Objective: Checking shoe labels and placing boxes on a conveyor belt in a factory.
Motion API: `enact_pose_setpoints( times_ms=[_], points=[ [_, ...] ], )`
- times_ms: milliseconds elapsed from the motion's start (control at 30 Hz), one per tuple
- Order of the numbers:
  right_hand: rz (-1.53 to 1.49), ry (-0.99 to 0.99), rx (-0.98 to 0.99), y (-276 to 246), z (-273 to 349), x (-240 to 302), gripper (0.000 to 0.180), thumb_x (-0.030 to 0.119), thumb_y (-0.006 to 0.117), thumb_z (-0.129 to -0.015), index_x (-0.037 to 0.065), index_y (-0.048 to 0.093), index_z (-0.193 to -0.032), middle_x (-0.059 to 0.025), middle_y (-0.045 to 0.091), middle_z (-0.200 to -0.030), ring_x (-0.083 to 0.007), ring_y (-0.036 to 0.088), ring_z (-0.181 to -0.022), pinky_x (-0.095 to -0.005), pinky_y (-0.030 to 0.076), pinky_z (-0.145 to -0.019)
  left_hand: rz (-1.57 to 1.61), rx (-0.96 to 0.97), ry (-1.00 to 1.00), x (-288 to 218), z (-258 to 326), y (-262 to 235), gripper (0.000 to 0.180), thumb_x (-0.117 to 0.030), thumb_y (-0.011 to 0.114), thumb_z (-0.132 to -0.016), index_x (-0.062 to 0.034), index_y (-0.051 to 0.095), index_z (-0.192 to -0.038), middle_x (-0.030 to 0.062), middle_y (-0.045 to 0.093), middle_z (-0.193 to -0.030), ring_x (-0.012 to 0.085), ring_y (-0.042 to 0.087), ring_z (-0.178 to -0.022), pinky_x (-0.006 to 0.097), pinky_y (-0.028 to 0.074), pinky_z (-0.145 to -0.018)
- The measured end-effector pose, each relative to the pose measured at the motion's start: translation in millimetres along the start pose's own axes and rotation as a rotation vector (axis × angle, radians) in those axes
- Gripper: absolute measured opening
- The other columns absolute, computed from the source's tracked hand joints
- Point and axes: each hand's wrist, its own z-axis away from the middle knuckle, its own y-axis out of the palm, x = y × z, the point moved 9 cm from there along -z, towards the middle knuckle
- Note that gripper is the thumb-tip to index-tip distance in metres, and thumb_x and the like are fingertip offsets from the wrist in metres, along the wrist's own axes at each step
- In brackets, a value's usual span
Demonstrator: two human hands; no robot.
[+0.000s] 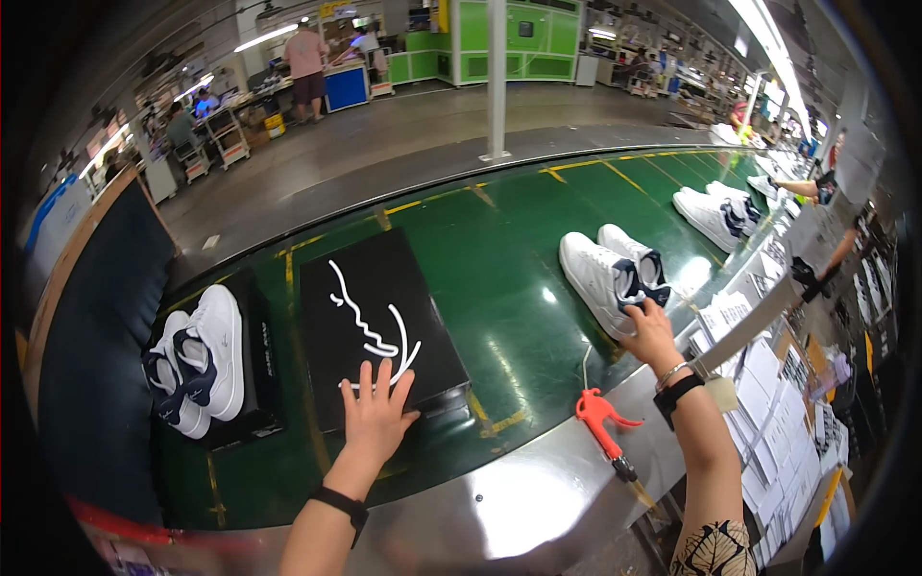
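Have left forearm (322,533) closest. See left shoes (225,355), white, on left box (257,374). Rest left hand (375,413), fingers spread, on black box (394,312). See red air gun (599,420) at metal edge (509,504). Curl right hand (654,336) at heel of right shoes (594,280), on green belt (495,278); can't tell if pinching.

On the conveyor belt (499,317), a box (384,278) is lying between one pair of shoes (226,355), resting on another box (257,336) at left, and a second pair (591,274) at right.
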Motion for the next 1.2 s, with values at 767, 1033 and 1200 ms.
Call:
enact_pose_setpoints(
  times_ms=[767,1033,1200],
  points=[
    [0.062,0.089,0.542,58.5,-76.5,-74.5,0.076,0.044,0.084,-0.042,0.009,0.062,-0.105,-0.0195,0.059,-0.104,-0.0333,0.054,-0.101,-0.0380,0.044,-0.088,-0.030,-0.145,-0.065,8.8,-10.6,4.6,0.070,-0.039,0.073,-0.064,-0.0180,0.045,-0.125,0.0139,0.041,-0.127,0.0367,0.037,-0.117,0.059,0.036,-0.086],
    [-0.020,-0.063,0.419,64.9,-62.0,-87.1,0.059,0.006,0.078,-0.046,0.006,0.057,-0.102,-0.0141,0.065,-0.086,-0.0293,0.062,-0.083,-0.0362,0.048,-0.072,-0.055,-0.198,-0.098,10.4,-5.1,10.6,0.064,-0.040,0.067,-0.070,-0.0178,0.044,-0.126,0.0134,0.042,-0.128,0.0376,0.038,-0.118,0.058,0.035,-0.089],
    [0.000,-0.048,0.246,33.4,-61.4,-38.0,0.042,0.004,0.063,-0.057,0.007,0.060,-0.099,-0.0216,0.063,-0.088,-0.0381,0.059,-0.089,-0.0410,0.046,-0.077,-0.080,-0.210,-0.098,7.9,-4.0,10.7,0.059,-0.038,0.063,-0.073,-0.0171,0.045,-0.125,0.0134,0.042,-0.129,0.0370,0.038,-0.119,0.056,0.032,-0.093]
  ],
)
